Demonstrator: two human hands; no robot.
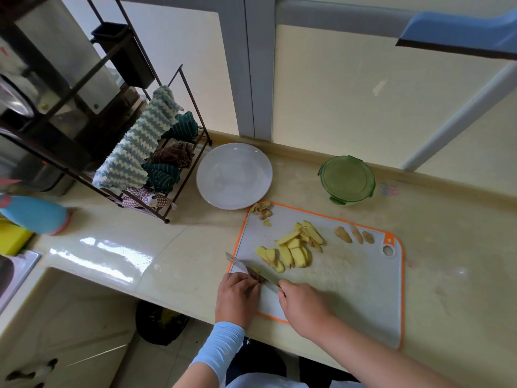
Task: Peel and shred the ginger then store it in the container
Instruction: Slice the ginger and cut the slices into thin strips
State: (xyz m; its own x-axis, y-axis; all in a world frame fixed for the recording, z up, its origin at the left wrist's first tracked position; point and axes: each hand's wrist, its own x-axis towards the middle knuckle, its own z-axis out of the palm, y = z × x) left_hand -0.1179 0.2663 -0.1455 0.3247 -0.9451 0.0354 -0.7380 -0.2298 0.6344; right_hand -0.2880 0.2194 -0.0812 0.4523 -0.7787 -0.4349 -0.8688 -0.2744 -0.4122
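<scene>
Left hand (pixel 237 295) fingers (pixel 251 283) curled, pinning ginger piece (pixel 256 273) against knife (pixel 239 266); right hand (pixel 305 306) gripped the handle. Slices (pixel 291 252) lay just beyond the fingertips, lidded container (pixel 347 179) well past them. Risk: blade ran right at the knuckles; small piece could slip, nicking a finger.

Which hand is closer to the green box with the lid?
The right hand. It grips the knife, nearer the person than the green container and slightly left of it. The left hand, holding a ginger piece, is farther left.
</scene>
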